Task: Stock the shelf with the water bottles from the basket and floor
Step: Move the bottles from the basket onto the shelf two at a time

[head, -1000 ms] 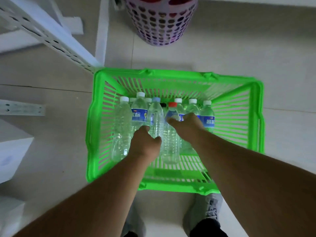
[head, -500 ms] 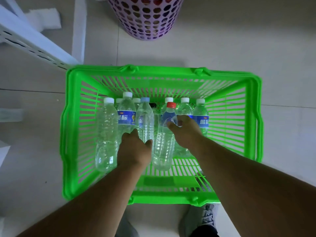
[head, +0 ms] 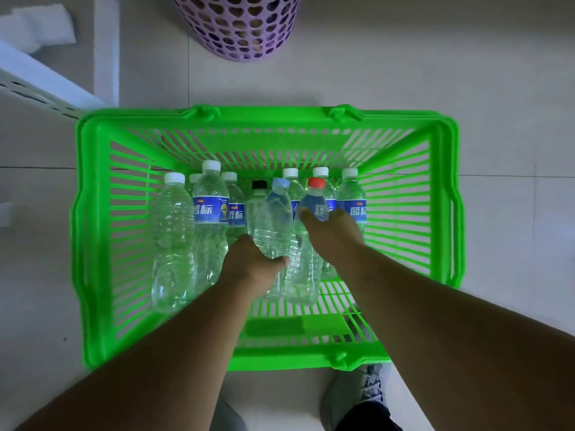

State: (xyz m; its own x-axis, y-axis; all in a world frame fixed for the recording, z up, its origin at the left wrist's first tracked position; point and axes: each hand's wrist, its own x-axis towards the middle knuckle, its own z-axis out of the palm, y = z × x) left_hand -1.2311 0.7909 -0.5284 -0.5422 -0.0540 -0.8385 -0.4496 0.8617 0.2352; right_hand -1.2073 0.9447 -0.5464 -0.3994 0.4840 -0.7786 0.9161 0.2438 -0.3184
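A bright green basket [head: 93,244] stands on the tiled floor and holds several clear water bottles lying with caps toward the far wall. My left hand [head: 252,264] grips the pale-blue-capped bottle [head: 275,213] around its middle, lifting it slightly above the others. My right hand [head: 331,233] grips the red-capped bottle [head: 312,197] near its blue label. A bare white-capped bottle [head: 172,231] and a labelled one [head: 210,219] lie at the left. More labelled bottles [head: 353,200] lie under my right hand.
A purple perforated bin [head: 239,26] stands beyond the basket. White shelf parts [head: 37,79] and a white upright [head: 107,51] sit at the upper left. My shoes [head: 357,396] are just behind the basket's near rim.
The view has shifted so the basket sits further right and nearer. My left hand has lifted the pale-blue-capped bottle rightward, uncovering a black-capped one. My right hand stays on the red-capped bottle.
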